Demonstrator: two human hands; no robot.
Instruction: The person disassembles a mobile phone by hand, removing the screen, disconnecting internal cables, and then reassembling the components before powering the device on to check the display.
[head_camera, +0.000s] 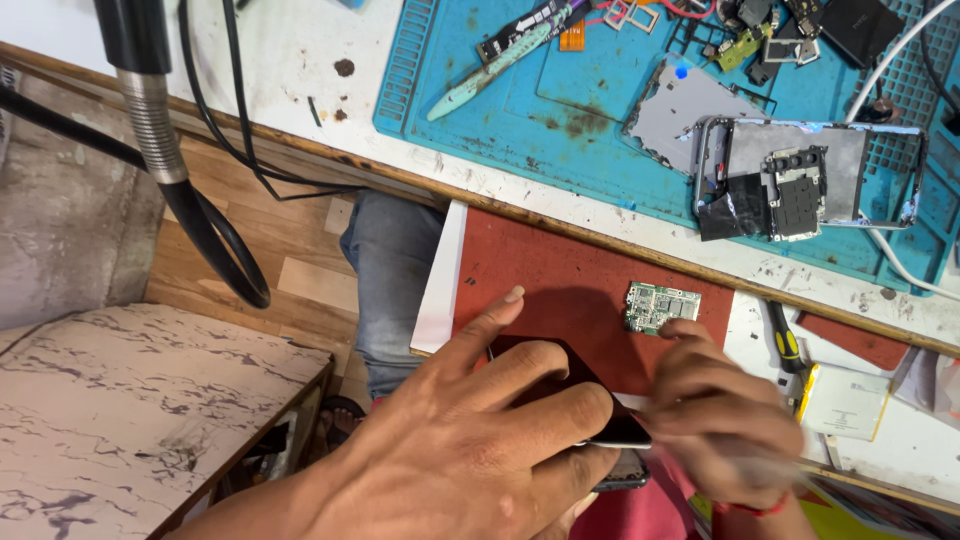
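The left hand (470, 440) lies spread over a dark phone (560, 400), fingers clamping its edge against the red mat (560, 270) on the table (300, 60). The right hand (720, 420), blurred, seems pinched on a thin tool at the phone's side. A firm, flat hold and shallow prying would likely spare the glass; the green circuit board (660, 306) sits apart.
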